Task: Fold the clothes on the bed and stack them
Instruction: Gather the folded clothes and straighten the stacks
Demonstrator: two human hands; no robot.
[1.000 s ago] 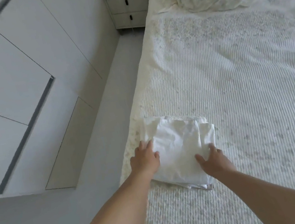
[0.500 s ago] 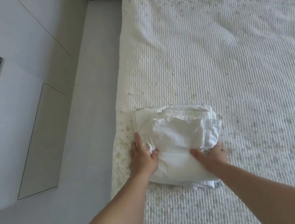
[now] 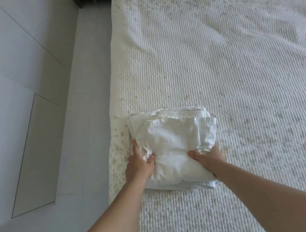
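Both hands now close on the folded white clothes [image 3: 176,146] at the near left edge of the bed [image 3: 240,59], the left hand [image 3: 139,164] and right hand [image 3: 208,157], flat a moment ago, pinching its sides, probably to lift it.

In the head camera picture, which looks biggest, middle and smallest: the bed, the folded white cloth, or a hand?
1. Bed, by far.
2. Folded white cloth.
3. Left hand and right hand: they look about alike, so no ranking between them.
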